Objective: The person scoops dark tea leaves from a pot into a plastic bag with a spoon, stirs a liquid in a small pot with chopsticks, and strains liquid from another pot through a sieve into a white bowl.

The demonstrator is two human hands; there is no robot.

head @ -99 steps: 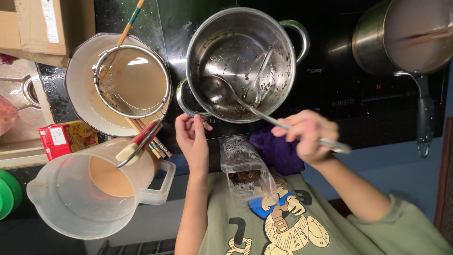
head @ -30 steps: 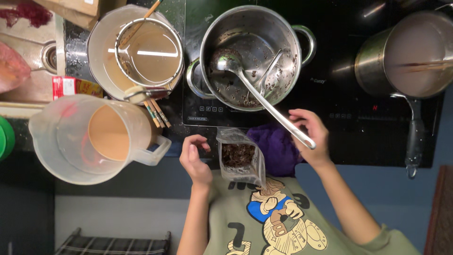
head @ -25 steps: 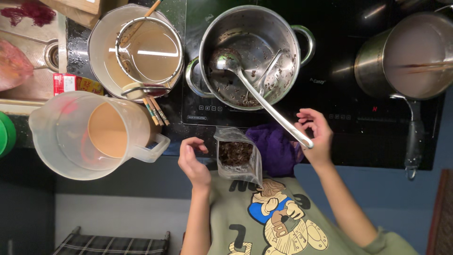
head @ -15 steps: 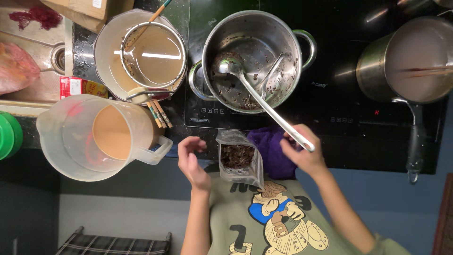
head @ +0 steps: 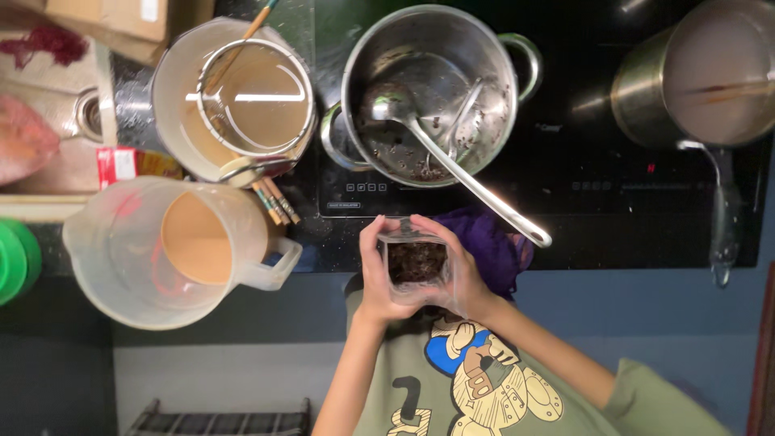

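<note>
Both my hands hold a small clear plastic bag [head: 416, 260] with dark leaves inside, at the stove's near edge. My left hand [head: 377, 274] grips its left side and my right hand [head: 460, 278] wraps its right side. Just beyond stands a steel pot [head: 432, 89] with dark residue, and a long metal ladle [head: 452, 165] rests in it, its handle sticking out toward my right hand. A purple cloth [head: 488, 242] lies under the handle, behind the bag.
A clear plastic jug [head: 182, 250] of milky brown liquid stands at left. Behind it a pale pot holds a metal strainer [head: 254, 97] with the same liquid. A saucepan [head: 710, 73] sits at the far right on the black cooktop [head: 597, 173]. A sink [head: 48, 113] is far left.
My right hand let go of the ladle handle and came onto the bag. My left hand closed on the bag's other side. The ladle now rests in the pot.
</note>
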